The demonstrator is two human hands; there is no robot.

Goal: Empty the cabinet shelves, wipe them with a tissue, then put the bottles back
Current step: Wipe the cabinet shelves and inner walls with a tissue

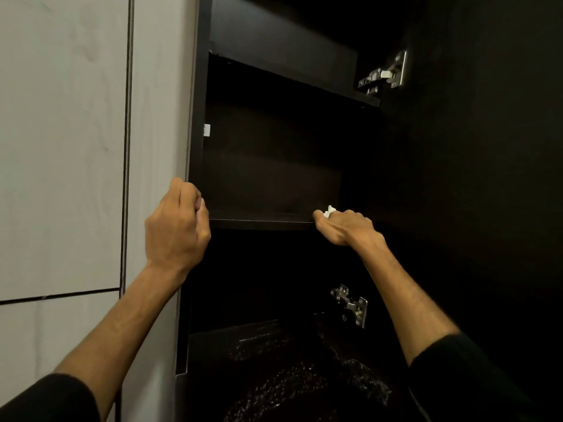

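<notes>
Head view, left hand (176, 226) raised with forearm angled up, fingers curled around the cabinet's left edge (195, 141), dark shelf (262, 222) between the hands, right hand (344, 225) knuckles-up at shelf's front right, clutching a white tissue (330, 210)

The cabinet (274, 166) is dark wood-look board with a matt, smooth finish, its shelf (262, 223) edge catching a thin line of light. On the right, the upper hinge (385, 75) and lower hinge (352, 304) are bright, glossy metal, while the wall (64, 147) on the left looks like pale, smooth matt panels. The tissue (330, 210) in the right hand (344, 228) is white, crumpled paper, and the near countertop (304, 376) is dark, speckled and glossy.
</notes>
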